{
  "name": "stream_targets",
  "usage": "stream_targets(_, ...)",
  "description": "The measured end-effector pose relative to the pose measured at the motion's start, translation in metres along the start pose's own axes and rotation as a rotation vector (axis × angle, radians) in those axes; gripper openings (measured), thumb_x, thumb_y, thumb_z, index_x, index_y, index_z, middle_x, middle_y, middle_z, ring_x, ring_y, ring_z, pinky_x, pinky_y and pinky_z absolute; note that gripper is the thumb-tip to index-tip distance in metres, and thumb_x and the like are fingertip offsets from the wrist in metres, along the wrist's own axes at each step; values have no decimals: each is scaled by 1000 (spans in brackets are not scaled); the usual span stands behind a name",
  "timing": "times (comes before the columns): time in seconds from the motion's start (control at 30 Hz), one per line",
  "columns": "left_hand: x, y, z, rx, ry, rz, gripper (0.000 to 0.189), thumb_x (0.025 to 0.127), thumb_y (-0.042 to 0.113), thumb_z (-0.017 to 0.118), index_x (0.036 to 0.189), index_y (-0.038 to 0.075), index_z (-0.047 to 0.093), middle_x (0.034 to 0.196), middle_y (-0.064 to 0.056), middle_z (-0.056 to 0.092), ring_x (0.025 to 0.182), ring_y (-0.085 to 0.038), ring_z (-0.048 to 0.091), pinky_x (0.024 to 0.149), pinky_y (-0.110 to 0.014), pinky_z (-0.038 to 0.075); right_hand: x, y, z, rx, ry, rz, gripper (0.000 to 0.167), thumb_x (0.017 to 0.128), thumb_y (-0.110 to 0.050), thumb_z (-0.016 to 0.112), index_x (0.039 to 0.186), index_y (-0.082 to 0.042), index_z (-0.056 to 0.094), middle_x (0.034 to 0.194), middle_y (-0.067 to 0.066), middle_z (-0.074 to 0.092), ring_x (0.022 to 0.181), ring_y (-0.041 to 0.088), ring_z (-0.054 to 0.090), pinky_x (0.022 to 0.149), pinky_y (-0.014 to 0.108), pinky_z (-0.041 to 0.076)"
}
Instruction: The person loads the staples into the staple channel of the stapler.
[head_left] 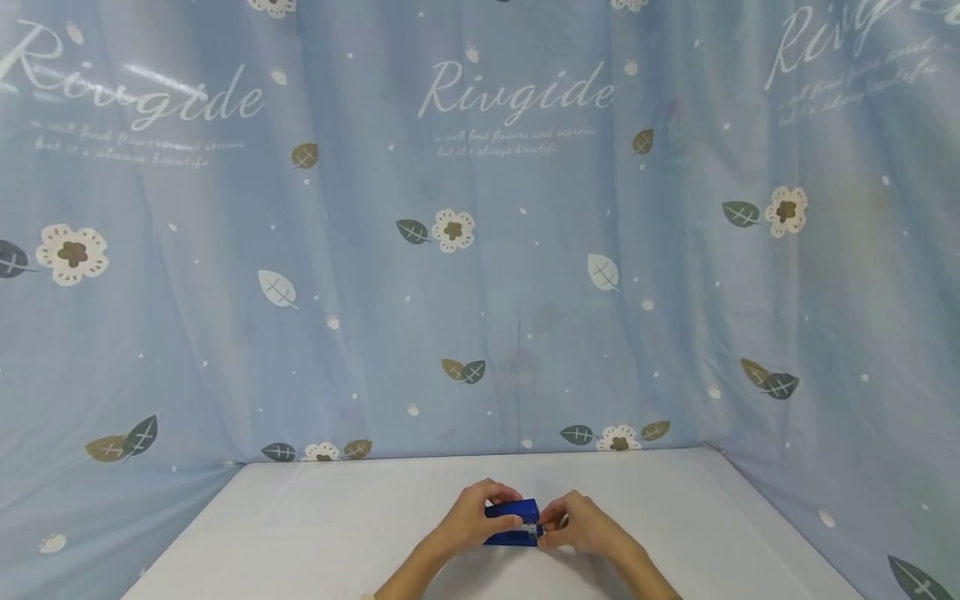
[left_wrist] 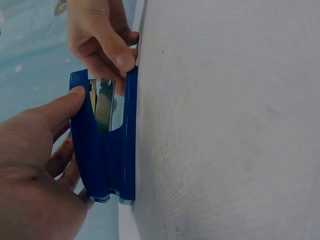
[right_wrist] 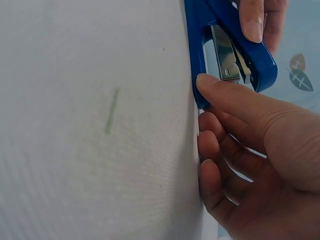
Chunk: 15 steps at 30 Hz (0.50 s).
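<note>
A blue stapler sits on the white table with its top arm raised off the base, and its silver metal magazine shows in the gap. My left hand grips the top arm, with the thumb along the near side and the fingers mostly hidden behind. At the stapler's front end, my right hand pinches the base; its thumb presses on the base's edge, while the other fingers curl beside it near the tabletop. Whether a fingertip reaches the magazine is hidden.
The white tabletop spreads around both hands. A blue curtain with leaves, flowers and lettering hangs behind the table and along both sides. In the right wrist view a short green mark shows on the white surface.
</note>
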<state>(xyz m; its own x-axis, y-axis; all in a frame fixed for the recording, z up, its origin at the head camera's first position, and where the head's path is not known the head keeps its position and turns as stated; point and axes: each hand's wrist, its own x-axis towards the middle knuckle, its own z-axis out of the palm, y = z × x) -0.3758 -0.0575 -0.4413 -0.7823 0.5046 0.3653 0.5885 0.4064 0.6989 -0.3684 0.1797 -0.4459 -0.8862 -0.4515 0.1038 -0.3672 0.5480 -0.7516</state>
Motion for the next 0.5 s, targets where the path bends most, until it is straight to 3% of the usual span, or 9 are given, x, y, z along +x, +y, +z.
stream_targets(0.5, -1, 5, -4, 23, -74, -33, 30, 88, 22, 73, 115, 9, 70, 102, -2, 66, 94, -10, 58, 86, -25, 46, 0, 1, -1, 0, 3, -18, 23, 78, -13, 82, 96, -2, 74, 80, 1, 67, 70, 12, 56, 62, 21, 45)
